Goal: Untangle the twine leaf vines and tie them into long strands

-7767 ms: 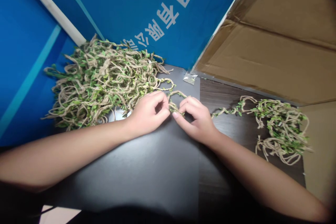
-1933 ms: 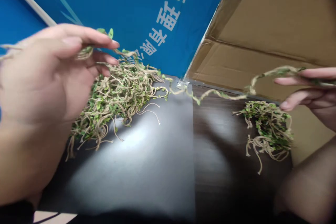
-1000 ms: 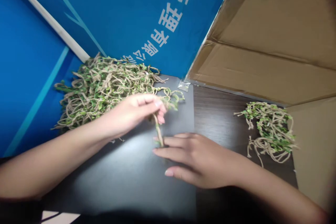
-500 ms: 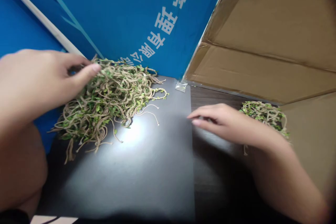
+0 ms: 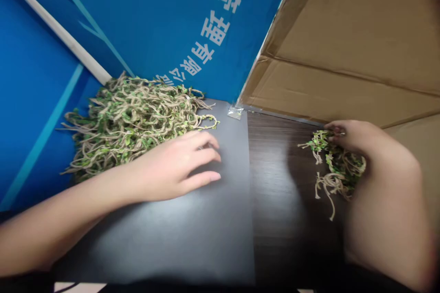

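Note:
A large tangled heap of leafy twine point(image 5: 137, 114), beige cord with small green leaves, lies on the grey sheet point(image 5: 172, 238). My left hand point(image 5: 178, 162) hovers at the heap's near right edge, fingers loosely spread and holding nothing. On the dark wood surface at the right is a smaller bunch of leafy twine point(image 5: 338, 183), with loose ends trailing toward the near side. My right hand point(image 5: 374, 146) is over its far right side, fingers curled onto the cords. The hand and wrist hide part of this bunch.
A blue panel point(image 5: 154, 18) with white characters stands behind the heap, and a white pole point(image 5: 58, 25) slants down at the left. Brown cardboard point(image 5: 360, 55) walls in the far right. A small clear plastic piece point(image 5: 235, 112) lies in the corner.
My left hand has moved right and nearer, off the heap's left side. My right hand has moved right onto the smaller bunch, whose cords have shifted and spread toward the near side.

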Action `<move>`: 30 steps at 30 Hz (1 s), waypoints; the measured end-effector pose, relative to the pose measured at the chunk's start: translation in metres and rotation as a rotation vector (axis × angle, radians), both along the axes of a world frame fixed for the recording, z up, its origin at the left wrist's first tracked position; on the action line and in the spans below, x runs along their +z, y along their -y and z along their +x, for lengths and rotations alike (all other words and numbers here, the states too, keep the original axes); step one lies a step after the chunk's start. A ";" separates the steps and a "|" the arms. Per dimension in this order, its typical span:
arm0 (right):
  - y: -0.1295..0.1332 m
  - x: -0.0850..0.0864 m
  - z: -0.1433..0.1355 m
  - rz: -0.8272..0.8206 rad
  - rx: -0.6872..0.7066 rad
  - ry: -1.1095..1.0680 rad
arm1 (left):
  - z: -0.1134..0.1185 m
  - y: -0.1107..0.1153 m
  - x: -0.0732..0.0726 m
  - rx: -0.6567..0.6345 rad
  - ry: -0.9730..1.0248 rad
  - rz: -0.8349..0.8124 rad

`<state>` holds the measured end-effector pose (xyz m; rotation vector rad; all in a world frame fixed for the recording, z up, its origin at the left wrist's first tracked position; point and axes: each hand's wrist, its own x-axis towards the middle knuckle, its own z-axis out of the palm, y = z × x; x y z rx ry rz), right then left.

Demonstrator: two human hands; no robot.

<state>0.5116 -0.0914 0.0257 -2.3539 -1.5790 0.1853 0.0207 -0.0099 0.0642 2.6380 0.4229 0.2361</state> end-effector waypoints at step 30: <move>-0.015 -0.030 -0.249 0.433 0.609 -0.237 | 0.020 -0.009 -0.082 0.082 0.418 -0.112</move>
